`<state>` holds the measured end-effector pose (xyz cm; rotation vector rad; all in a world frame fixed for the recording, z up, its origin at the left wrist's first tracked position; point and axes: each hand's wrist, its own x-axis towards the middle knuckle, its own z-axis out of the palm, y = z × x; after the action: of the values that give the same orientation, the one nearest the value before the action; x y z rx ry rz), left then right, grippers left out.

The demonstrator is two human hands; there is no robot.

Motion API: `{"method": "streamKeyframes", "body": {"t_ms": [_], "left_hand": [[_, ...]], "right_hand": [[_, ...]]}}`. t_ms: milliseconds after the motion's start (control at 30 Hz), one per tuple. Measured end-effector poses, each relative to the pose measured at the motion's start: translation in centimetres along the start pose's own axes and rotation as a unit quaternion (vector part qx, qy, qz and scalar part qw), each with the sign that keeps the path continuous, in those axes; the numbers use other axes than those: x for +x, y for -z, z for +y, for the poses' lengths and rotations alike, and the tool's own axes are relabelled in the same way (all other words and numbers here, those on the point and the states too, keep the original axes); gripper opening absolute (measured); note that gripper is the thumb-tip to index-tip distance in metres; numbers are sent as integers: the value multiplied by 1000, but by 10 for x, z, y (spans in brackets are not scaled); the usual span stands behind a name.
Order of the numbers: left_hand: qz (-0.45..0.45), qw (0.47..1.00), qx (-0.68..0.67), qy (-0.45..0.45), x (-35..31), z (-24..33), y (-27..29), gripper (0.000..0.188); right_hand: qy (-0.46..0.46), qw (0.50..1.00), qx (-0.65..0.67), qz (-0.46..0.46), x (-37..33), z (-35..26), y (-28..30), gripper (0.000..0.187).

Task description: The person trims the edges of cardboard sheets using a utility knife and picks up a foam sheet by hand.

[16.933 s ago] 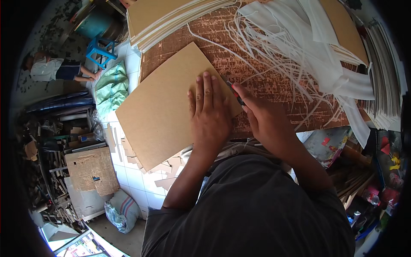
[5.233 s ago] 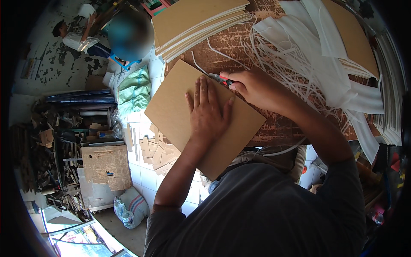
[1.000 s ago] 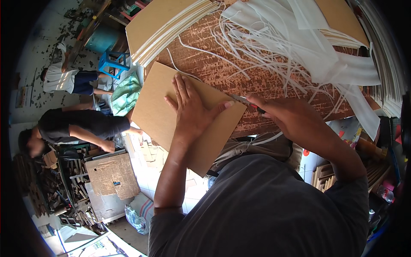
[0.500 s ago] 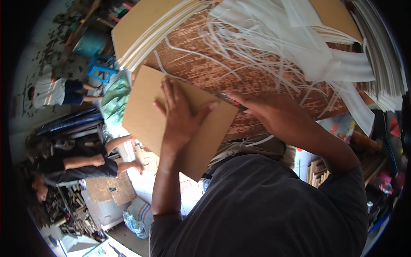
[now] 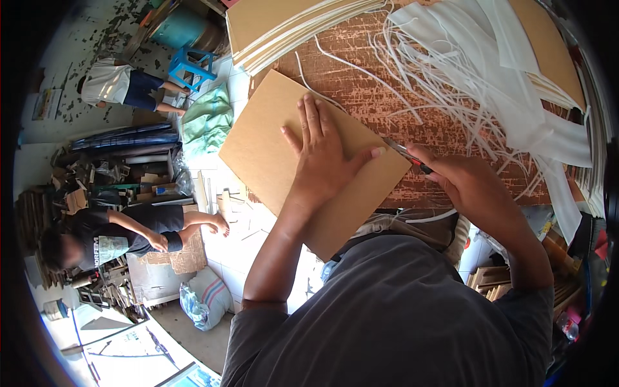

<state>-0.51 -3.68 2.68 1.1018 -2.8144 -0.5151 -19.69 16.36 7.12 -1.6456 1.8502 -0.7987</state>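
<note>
My left hand (image 5: 322, 151) lies flat on a brown board (image 5: 258, 135), fingers stretched and thumb out to the side, pressing it against the scratched worktable (image 5: 354, 71). My right hand (image 5: 461, 177) is closed around a cutter knife (image 5: 412, 158) with a red and dark handle. Its blade meets the board's right-hand edge near the far corner. A thin white strip (image 5: 309, 80) curls along the board's far edge. The board's near corner reaches past the table toward my body.
Stacked boards with white layers (image 5: 284, 32) stand at the far left of the table. White foam sheet (image 5: 490, 71) and tangled strips (image 5: 438, 97) cover the far right. On the left are a seated person (image 5: 142, 229), another person (image 5: 126, 84), a blue stool (image 5: 193, 68) and a sack (image 5: 213, 293).
The whole scene has shifted rightward in the picture as the view turned. My left hand stays flat on the board and the knife stays at its edge. The seated person's arm has moved.
</note>
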Motion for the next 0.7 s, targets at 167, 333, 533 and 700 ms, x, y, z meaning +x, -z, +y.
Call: {"method": "streamKeyframes", "body": {"t_ms": [167, 333, 533, 700], "left_hand": [[-18, 1000, -7, 10, 1, -3, 6, 133], [-10, 999, 21, 23, 1, -6, 6, 135], [-2, 1000, 17, 20, 3, -5, 3, 136], [-3, 999, 3, 33, 1, -3, 6, 136]], "right_hand": [[-25, 1000, -9, -13, -9, -1, 2, 52], [-48, 990, -116, -64, -19, -6, 11, 55], [-67, 989, -89, -96, -38, -12, 25, 57], [-60, 990, -96, -85, -48, -19, 44, 52]]}}
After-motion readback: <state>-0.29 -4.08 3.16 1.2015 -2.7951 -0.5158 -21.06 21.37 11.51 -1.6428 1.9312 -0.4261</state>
